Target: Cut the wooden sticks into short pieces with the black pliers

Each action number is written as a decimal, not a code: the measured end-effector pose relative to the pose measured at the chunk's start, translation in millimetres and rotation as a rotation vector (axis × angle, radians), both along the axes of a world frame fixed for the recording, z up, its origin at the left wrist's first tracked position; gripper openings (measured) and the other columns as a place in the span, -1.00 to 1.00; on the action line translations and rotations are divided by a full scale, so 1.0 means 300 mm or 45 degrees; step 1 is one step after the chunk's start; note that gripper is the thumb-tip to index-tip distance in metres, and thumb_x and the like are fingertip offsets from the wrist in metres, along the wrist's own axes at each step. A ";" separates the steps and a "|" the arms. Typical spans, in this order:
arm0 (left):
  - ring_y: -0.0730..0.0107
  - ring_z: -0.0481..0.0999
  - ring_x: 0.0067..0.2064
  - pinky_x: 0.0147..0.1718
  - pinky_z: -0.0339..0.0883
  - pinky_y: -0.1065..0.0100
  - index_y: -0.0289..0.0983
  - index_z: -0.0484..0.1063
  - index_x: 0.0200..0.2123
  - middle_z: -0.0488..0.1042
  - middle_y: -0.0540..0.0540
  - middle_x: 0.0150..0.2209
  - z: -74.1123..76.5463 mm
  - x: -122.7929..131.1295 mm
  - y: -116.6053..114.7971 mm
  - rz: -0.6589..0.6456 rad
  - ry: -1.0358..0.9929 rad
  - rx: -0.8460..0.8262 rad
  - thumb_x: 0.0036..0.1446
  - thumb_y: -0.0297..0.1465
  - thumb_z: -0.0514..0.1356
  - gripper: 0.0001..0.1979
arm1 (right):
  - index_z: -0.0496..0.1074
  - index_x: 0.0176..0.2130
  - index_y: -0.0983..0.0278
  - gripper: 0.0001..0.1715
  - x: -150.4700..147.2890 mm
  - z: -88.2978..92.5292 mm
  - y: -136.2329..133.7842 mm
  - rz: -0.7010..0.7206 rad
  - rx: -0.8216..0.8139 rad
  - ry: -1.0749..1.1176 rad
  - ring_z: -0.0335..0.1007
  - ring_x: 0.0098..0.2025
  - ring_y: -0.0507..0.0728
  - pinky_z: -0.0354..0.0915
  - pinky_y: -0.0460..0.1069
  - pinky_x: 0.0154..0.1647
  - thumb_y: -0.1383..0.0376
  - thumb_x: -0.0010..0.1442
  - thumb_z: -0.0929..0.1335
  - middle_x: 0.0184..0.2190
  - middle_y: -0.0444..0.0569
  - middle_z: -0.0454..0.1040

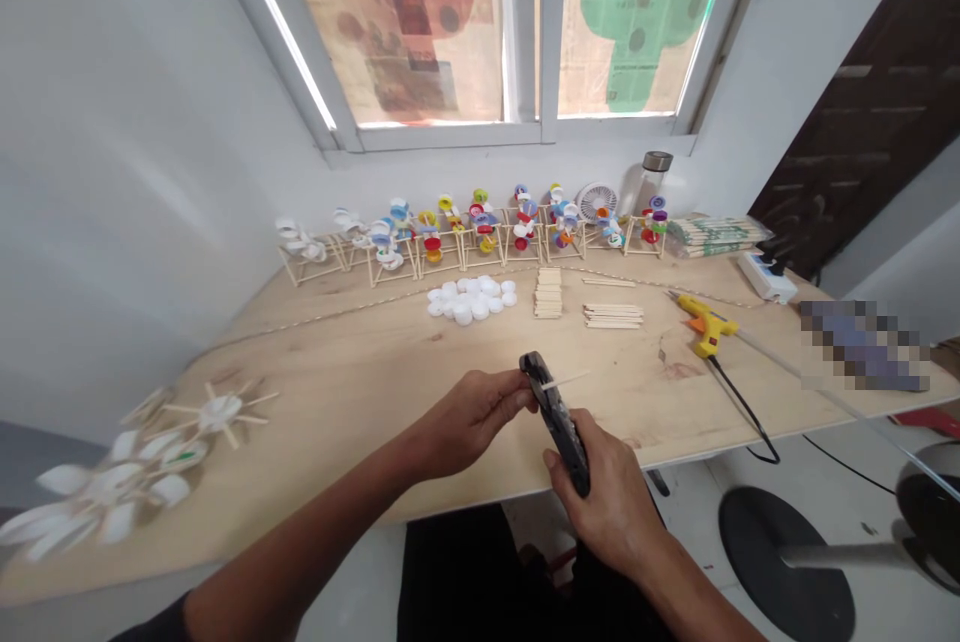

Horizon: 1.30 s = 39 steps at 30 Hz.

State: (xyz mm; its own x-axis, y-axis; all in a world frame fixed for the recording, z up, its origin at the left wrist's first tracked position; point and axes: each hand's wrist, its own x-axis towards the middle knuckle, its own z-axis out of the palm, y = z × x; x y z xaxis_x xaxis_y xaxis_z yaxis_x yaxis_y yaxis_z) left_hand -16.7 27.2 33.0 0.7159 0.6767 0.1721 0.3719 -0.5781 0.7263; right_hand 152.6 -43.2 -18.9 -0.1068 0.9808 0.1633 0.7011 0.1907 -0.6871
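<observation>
My right hand [611,492] is closed round the handles of black cutting pliers [553,412], held over the near edge of the wooden table [360,392]. The pliers' jaws are set across a thin wooden stick [564,382] that points to the right. My left hand [472,417] pinches the left end of that stick, right beside the jaws.
White bottle caps [471,299] and stacks of wooden sticks [612,315] lie mid-table. A yellow glue gun [705,322] with its cord lies to the right. Stick-frame models with coloured caps [480,227] line the back. White spoon wheels [142,452] sit at the left. A fan base [787,562] stands on the floor.
</observation>
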 end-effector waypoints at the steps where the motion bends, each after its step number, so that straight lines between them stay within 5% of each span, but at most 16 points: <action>1: 0.53 0.34 -0.43 -0.41 0.18 0.49 -0.29 0.29 -0.34 0.37 0.02 -0.45 0.002 0.000 0.000 0.006 0.017 0.023 0.22 -0.38 -0.15 -0.75 | 0.26 -0.26 0.26 -0.83 0.000 0.000 0.001 0.000 0.001 0.008 0.30 -0.46 0.10 0.13 -0.08 -0.46 0.30 0.07 0.23 -0.49 -0.10 0.38; 12: 0.55 0.26 -0.63 -0.61 0.03 0.51 -0.27 0.21 -0.36 0.24 0.09 -0.63 -0.004 0.007 -0.001 0.070 0.153 0.387 0.20 -0.44 -0.11 -0.85 | 0.19 -0.33 0.24 -0.93 -0.004 -0.031 0.021 0.013 0.043 0.085 0.27 -0.49 0.08 0.09 -0.09 -0.48 0.31 0.09 0.22 -0.54 -0.14 0.33; 27: 0.55 0.22 -0.65 -0.63 0.00 0.50 -0.28 0.19 -0.39 0.19 0.10 -0.66 -0.080 -0.002 0.095 0.134 0.208 0.551 0.20 -0.45 -0.13 -0.83 | 0.17 -0.44 0.23 -0.88 -0.015 -0.049 0.100 -0.033 -0.090 0.004 0.23 -0.58 0.04 0.05 -0.11 -0.56 0.24 0.10 0.22 -0.62 -0.16 0.30; 39: 0.50 0.30 -0.56 -0.57 0.11 0.47 -0.34 0.31 -0.32 0.31 0.00 -0.59 -0.164 0.040 0.145 0.425 0.300 1.119 0.18 -0.45 -0.05 -0.84 | 0.18 -0.47 0.23 -0.86 -0.017 -0.064 0.156 -0.133 -0.141 0.064 0.21 -0.60 0.03 0.04 -0.11 -0.57 0.23 0.07 0.24 -0.65 -0.19 0.25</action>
State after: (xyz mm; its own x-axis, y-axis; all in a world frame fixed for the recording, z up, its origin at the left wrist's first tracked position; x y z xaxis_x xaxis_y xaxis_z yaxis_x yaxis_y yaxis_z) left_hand -4.8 70.7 -16.3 0.5910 0.5498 0.5904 0.6961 -0.7173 -0.0289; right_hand 147.5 3.5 -38.2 0.0021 0.9984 0.0558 0.6773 0.0397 -0.7346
